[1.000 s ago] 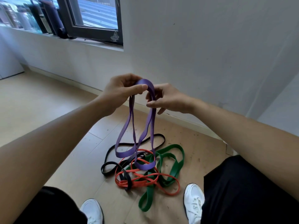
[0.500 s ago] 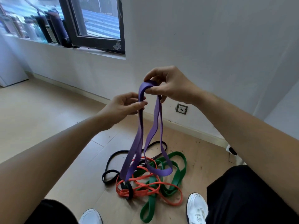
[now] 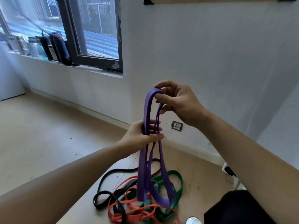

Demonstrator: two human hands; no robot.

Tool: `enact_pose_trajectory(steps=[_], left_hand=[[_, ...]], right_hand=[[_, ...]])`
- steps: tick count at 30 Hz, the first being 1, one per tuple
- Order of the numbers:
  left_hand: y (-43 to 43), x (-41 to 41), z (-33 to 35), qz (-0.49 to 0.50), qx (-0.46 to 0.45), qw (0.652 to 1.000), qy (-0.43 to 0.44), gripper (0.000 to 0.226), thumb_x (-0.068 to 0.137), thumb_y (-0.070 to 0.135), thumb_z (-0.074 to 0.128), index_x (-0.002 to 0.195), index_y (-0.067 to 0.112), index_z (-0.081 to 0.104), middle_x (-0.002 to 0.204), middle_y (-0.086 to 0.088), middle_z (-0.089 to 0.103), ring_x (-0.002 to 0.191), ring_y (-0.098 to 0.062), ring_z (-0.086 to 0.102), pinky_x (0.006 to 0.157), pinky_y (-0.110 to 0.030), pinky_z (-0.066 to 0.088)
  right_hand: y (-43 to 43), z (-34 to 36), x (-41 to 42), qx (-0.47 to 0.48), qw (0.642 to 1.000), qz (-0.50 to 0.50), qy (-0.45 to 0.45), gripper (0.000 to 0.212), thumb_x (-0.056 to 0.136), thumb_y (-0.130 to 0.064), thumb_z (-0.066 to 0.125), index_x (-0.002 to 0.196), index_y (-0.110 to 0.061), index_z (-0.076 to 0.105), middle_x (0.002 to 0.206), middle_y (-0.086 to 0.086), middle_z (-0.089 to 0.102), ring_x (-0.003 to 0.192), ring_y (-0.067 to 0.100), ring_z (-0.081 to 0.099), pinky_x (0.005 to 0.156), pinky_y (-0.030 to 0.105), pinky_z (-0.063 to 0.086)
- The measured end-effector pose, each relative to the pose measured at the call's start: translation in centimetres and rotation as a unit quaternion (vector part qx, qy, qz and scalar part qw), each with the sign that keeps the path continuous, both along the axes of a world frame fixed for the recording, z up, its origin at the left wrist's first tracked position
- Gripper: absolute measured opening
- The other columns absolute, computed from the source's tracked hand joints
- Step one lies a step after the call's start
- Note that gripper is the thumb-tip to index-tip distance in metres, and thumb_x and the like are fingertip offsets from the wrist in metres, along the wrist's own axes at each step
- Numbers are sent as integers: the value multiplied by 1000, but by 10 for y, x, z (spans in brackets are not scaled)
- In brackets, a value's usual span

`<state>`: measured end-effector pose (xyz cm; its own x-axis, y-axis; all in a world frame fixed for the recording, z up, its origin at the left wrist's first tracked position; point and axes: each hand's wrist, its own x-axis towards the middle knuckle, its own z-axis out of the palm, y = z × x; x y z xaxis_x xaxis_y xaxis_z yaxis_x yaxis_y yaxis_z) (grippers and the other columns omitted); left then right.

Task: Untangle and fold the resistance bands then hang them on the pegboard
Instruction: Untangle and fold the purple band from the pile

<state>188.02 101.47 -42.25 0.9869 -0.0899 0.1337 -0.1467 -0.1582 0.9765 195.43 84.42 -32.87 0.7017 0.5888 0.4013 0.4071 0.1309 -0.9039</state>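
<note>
A purple resistance band (image 3: 143,172) hangs folded in long loops in front of me. My right hand (image 3: 178,104) pinches its top bend at chest height. Lower down, my left hand (image 3: 144,135) grips the hanging strands together, thumb across them. The band's bottom loops dangle just above the floor pile. On the floor below lie a black band (image 3: 103,194), an orange band (image 3: 129,215) and a green band (image 3: 178,177), tangled together. A strip of the pegboard (image 3: 210,0) shows on the wall at the very top edge.
A white wall with a power socket (image 3: 177,126) is straight ahead. A window sill (image 3: 64,64) at the left holds several bottles. Wooden floor spreads to the left. My white shoe (image 3: 193,220) and dark trouser leg (image 3: 242,207) are at the bottom right.
My right hand has raised the band's top bend higher. My left hand has closed round the strands below it, gathering them. The view has tilted upward, showing the board's lower edge.
</note>
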Motion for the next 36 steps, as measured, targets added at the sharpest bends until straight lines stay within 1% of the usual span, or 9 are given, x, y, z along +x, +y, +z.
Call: enact_pose_trajectory(steps=[9,12,15,21,25,28,31,33,36], left_hand=[[-1,3,-1,25,52,998,5,22,85,16,80,105,12,72,98,-15,73,87,-27,71,81,-30,61],[4,6,-2,30,66,997,3,23,84,14,81,104,12,70,91,-15,70,80,-22,70,73,-26,59],[12,6,-7,0,114,993,-13,32,83,9,80,111,15,66,90,-13,69,80,-25,72,74,-33,62],[24,11,-11,25,198,980,1,20,81,8,77,94,17,64,74,1,63,64,-10,65,62,-27,54],[36,10,-5,47,203,978,-21,18,83,0,74,88,15,64,60,11,56,56,-4,54,56,-18,42],[48,8,0,58,182,981,-34,19,83,1,75,90,18,71,66,4,60,62,-10,55,60,-23,43],[49,5,8,22,168,985,-33,13,84,6,77,90,18,75,74,-16,66,68,-19,59,67,-33,45],[45,2,13,-8,153,988,-32,14,80,17,80,93,13,76,80,-22,67,71,-20,61,72,-37,46],[39,-1,17,-35,143,989,-30,27,74,26,79,99,15,78,86,-22,69,74,-18,62,74,-32,49]], right_hand=[[-22,1,10,91,993,-24,73,26,95,-4,64,120,-1,58,100,17,65,87,25,68,57,28,59],[-31,0,18,114,989,-23,88,23,96,-6,62,119,-3,58,103,19,64,92,27,67,59,28,61],[-41,-2,28,137,984,-36,106,18,98,-8,60,116,-8,59,106,18,65,96,27,67,62,29,61],[-64,-18,51,146,977,-63,139,18,102,-5,54,118,-11,58,103,11,68,94,22,69,67,31,62],[-88,-46,67,25,981,-86,172,38,97,3,58,134,-1,53,111,16,69,102,25,71,71,35,63],[-105,-73,74,-172,970,-68,160,41,94,2,65,134,-4,57,122,18,70,114,33,68,87,41,62],[-98,-94,75,-391,914,-14,106,35,91,-5,72,124,-12,65,120,12,71,117,31,66,99,45,56],[-85,-99,72,-463,882,23,85,36,87,-7,76,122,-13,68,121,12,71,117,34,65,102,47,54],[-63,-83,54,-475,876,60,68,57,86,-15,81,139,-15,58,137,2,63,125,21,60,97,27,54]])
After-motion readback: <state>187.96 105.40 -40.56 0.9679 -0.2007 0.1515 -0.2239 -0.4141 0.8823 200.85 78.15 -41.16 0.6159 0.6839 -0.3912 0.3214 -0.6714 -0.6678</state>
